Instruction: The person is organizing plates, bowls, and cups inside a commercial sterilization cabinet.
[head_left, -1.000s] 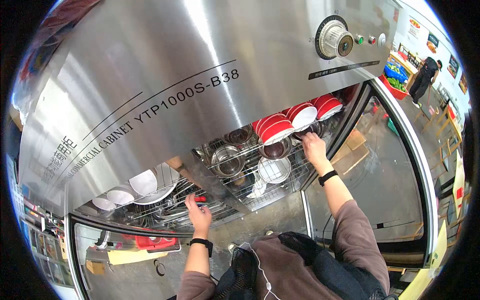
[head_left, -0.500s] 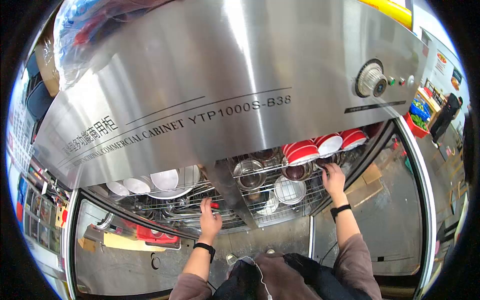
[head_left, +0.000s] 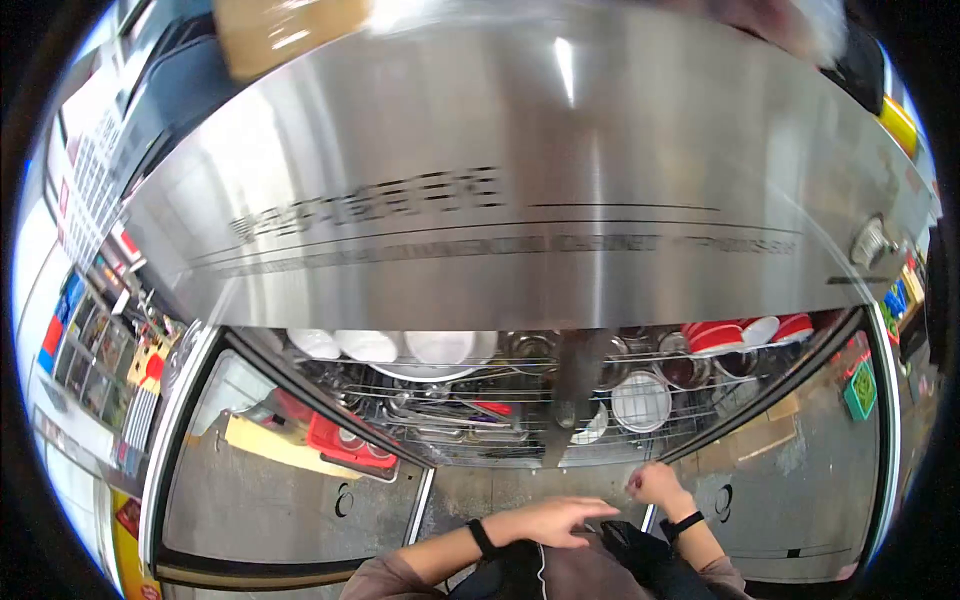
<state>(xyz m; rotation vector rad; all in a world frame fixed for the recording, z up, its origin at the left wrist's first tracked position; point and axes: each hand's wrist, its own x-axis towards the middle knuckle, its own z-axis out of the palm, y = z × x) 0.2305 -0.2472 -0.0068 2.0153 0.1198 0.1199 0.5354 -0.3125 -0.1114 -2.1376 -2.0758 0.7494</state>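
Note:
The steel cabinet fills the view ahead, its two glass doors swung out to either side. My left hand is held in front of my body, fingers stretched out and nothing in it. My right hand is curled closed just beside it, with no object showing in it. Both hands are clear of the wire racks. On the upper rack stand white bowls at the left and red-and-white bowls at the right. A white plate and metal utensils lie lower down.
The left glass door and right glass door flank me. Through the left one shows a red tray beside a yellow board. A green basket stands far right. A cardboard box sits on top of the cabinet.
Both hands have drawn back from the racks toward my body. My right hand has curled closed. The view has turned left, so the cabinet sits further right.

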